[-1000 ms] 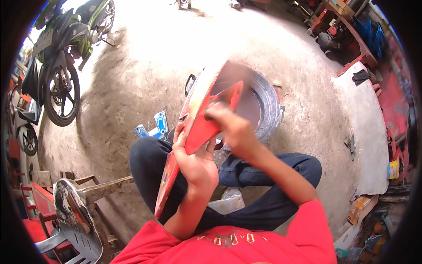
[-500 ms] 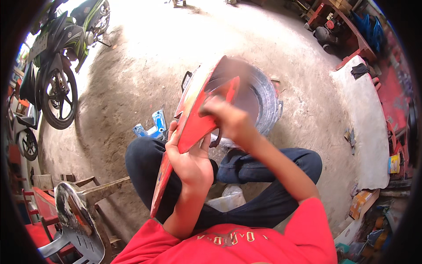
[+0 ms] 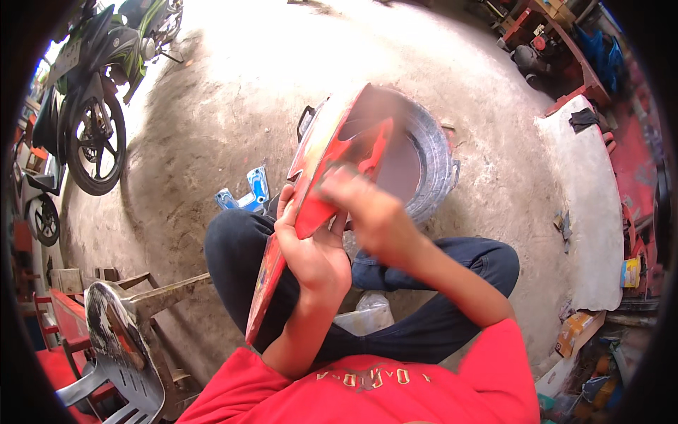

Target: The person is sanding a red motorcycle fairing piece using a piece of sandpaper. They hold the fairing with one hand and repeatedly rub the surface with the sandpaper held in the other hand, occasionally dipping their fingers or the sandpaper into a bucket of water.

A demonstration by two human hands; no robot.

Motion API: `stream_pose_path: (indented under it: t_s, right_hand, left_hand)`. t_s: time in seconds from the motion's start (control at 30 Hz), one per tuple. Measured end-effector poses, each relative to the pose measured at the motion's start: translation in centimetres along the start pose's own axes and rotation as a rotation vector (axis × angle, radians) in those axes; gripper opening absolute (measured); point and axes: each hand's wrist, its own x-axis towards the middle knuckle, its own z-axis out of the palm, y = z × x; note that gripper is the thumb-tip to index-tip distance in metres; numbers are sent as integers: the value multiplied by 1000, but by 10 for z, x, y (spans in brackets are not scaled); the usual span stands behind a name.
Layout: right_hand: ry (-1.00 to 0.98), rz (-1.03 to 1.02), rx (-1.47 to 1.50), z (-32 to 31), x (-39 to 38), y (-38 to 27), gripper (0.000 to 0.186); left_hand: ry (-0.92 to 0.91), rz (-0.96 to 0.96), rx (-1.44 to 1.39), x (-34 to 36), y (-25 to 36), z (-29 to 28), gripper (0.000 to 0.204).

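Observation:
A long red panel [image 3: 314,215], shaped like a motorcycle fairing piece, stands tilted over my lap with its pointed lower end by my left thigh. My left hand [image 3: 311,247] grips it around the middle, thumb and fingers on opposite sides of its edge. My right hand [image 3: 371,205] is curled and presses its fingertips against the inner red face; motion blurs it. Something dark and small seems to be under those fingers, too smeared to name. Behind the panel sits a round grey basin [image 3: 434,173] with side handles, holding murky liquid.
A blue and white bracket-like part [image 3: 244,191] lies on the concrete floor by my left knee. A clear plastic container [image 3: 367,318] is between my legs. To the left are a worn chair [image 3: 127,353] and a parked motorcycle [image 3: 92,134]; a pale slab [image 3: 586,212] runs along the right.
My right hand has slid a little down the panel, toward me. My left hand keeps its grip, and the view has shifted slightly.

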Motion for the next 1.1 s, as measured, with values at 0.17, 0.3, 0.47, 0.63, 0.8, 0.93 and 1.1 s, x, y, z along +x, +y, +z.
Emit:
stream_pose_path:
  t_s: [0.17,0.3,0.47,0.63,0.8,0.93,1.1]
  right_hand:
    - [105,12,-153,-9,9,54,30]
    - [77,-61,-32,-3,6,17,33]
    - [52,-210,-128,-7,2,30,34]
    - [69,-108,-90,-2,3,22,34]
    - [18,-207,-129,-8,3,30,36]
    - [15,82,-148,-5,7,43,41]
    - [-26,-214,7,-2,-2,4,33]
  left_hand:
    - [-99,-4,-2,0,-1,1,37]
    - [-97,15,-7,2,1,1,37]
    - [-176,-10,-8,0,0,-6,37]
    - [-93,24,21,2,-3,-2,39]
    - [-60,14,0,0,-3,1,38]
    - [-46,19,9,0,-4,4,38]
    - [-103,5,-28,3,-2,-5,39]
